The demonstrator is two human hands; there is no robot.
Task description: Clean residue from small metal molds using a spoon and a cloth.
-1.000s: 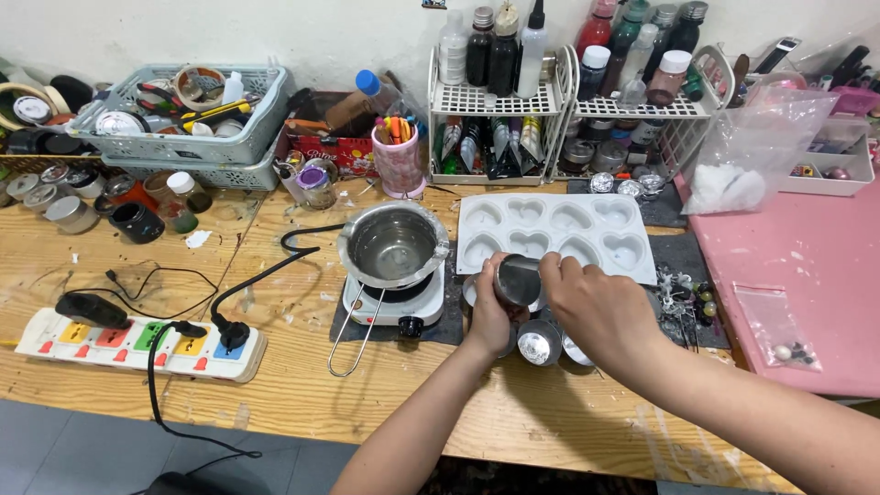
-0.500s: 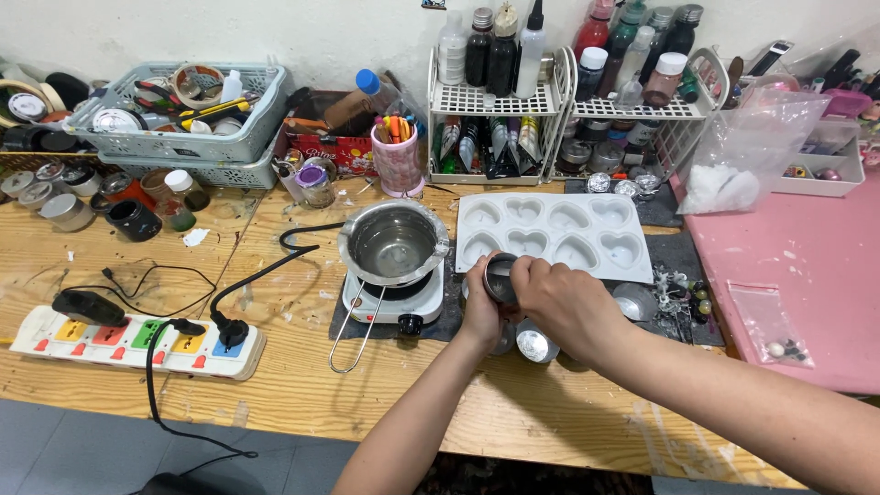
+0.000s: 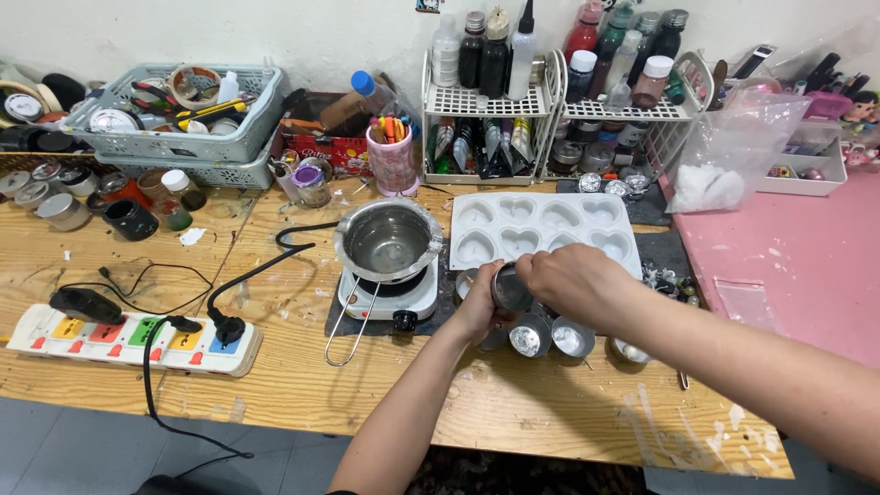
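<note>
Metal tin (image 3: pixel 510 286) clamped btwn left hand (image 3: pixel 478 310) & right hand (image 3: pixel 576 282), both grips closed.

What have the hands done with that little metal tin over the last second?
Both hands, the left hand and the right hand, kept hold of the small tin and lifted it a little up and away from the person, toward the heart mould. Nothing was picked up or let go. The pot on the hot plate, the other tins and the power strip stayed where they were.
</note>
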